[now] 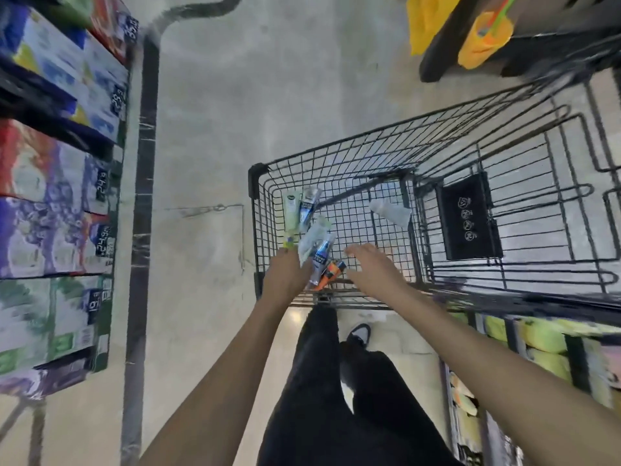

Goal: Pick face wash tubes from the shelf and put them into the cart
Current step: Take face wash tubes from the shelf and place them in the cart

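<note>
At the bottom of the frame stand dark trousers (pixel 322 398) and a shoe (pixel 359 332). Above them, mid-frame, the left hand (pixel 285 274) grasps a bunch of face wash tubes (pixel 319 253) over the near corner of the wire cart (pixel 504 287), while the right hand (pixel 373 267) hovers beside it, fingers spread and released. Further in, more tubes (pixel 300 208) lie against the cart's left wall. Boxed goods (pixel 57 163) line the frame's left edge.

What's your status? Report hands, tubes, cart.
Left hand grips several plastic face wash tubes over black wire cart. Right hand open beside them. One whitish tube already in the cart. Nothing blocking.
</note>
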### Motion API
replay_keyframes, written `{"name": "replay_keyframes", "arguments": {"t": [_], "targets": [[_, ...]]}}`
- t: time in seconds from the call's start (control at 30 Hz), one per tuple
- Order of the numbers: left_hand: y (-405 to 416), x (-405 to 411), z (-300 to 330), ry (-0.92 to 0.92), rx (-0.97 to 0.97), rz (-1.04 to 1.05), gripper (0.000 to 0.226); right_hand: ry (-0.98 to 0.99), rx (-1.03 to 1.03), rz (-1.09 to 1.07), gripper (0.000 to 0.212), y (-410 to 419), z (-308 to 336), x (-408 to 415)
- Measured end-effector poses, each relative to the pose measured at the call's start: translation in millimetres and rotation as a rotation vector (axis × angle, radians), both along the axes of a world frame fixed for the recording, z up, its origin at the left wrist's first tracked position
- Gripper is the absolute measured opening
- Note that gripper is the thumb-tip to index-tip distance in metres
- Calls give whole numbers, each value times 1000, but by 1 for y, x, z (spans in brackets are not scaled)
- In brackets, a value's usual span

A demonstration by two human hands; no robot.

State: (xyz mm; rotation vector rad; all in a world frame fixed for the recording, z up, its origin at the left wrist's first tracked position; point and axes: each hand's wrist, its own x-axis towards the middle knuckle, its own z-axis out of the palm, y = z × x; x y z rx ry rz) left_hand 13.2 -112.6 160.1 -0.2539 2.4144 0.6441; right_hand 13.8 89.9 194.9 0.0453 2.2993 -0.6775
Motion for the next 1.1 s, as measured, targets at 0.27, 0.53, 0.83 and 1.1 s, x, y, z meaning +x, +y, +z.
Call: {"name": "replay_keyframes", "arguments": {"t": [0.27, 0.53, 0.83, 1.1], "targets": [[-20, -88, -94, -72, 35, 125, 42, -112, -129, -332, 45, -58, -90, -91], [-28, -135, -186, -86, 40, 246, 43, -223, -142, -579, 54, -93, -205, -169], [-30, -148, -234, -161, 76, 522, 28, -341, -177, -874, 44, -119, -280, -193], [-30, -145, -205, -187, 143, 622, 30, -336, -226, -987, 31, -97, -266, -187]]}}
